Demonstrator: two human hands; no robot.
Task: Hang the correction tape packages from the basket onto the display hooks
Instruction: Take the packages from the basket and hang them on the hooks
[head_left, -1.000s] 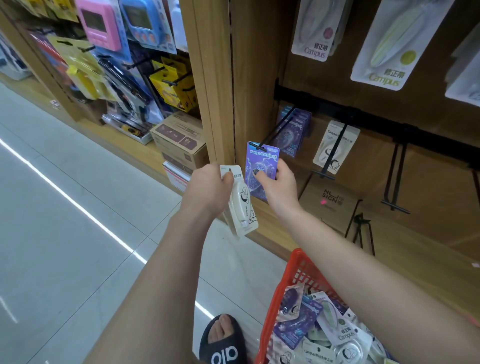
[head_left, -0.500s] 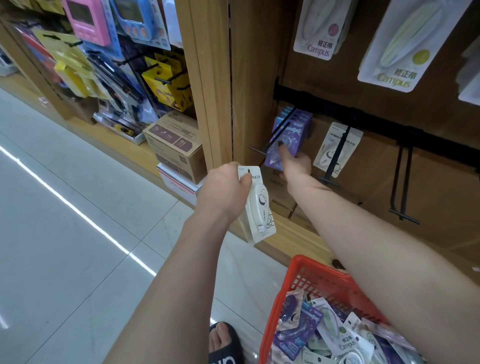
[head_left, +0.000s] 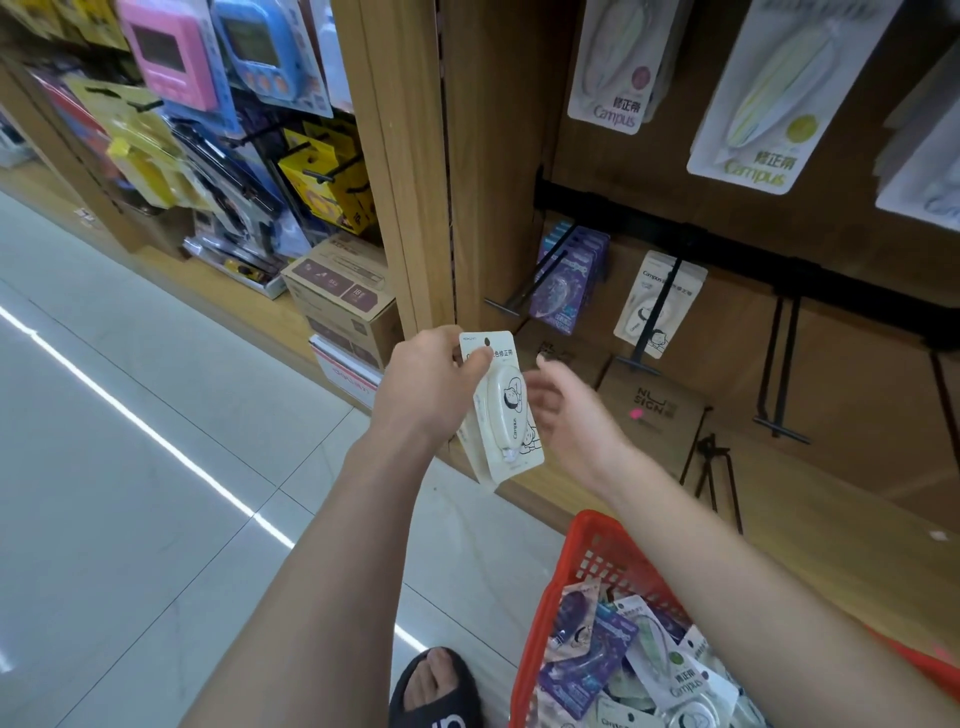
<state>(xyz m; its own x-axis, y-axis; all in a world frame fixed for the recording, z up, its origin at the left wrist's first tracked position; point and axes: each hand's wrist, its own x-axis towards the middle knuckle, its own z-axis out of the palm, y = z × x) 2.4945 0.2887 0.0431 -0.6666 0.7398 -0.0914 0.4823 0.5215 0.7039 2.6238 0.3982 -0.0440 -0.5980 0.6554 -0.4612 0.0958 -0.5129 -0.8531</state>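
Nearest the camera, a red basket sits at lower right, holding a loose heap of correction tape packages in purple, white and green; a foot in a black slipper stands on the tiled floor just left of it. Above the basket, the left hand grips a cream correction tape package near its top edge, thumb pressed across the card face, the package hanging tilted below the fingers. The right hand is just beside that package on its right, fingers relaxed and spread, palm turned toward it, holding nothing (contact with the card cannot be confirmed). Beyond the hands, on the wooden display panel, purple packages hang on the leftmost display hook, and one white package hangs on the next hook. Further right, a black hook carries no stock. Larger Campus packages hang on the row above.
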